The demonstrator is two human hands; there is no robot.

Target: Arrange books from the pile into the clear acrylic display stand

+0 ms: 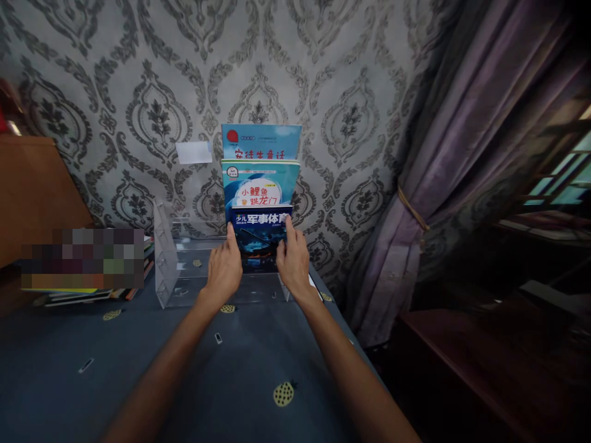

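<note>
A dark blue book [261, 237] stands upright between my hands, in the right part of a clear tiered rack [167, 264]. My left hand [225, 261] grips its left edge, and my right hand [294, 255] grips its right edge with the forefinger lying on the cover. Behind it a teal book [261, 178] rises higher, and at the back a light blue book [262, 138] stands taller still. The lower edges of the two rear books are hidden by the books in front.
A stack of books [99, 295], partly pixelated, lies left of the rack on the blue tablecloth [184, 381]. A brown board [39, 191] is at the far left. A patterned wall rises behind, and a tied purple curtain [397, 246] hangs at the right.
</note>
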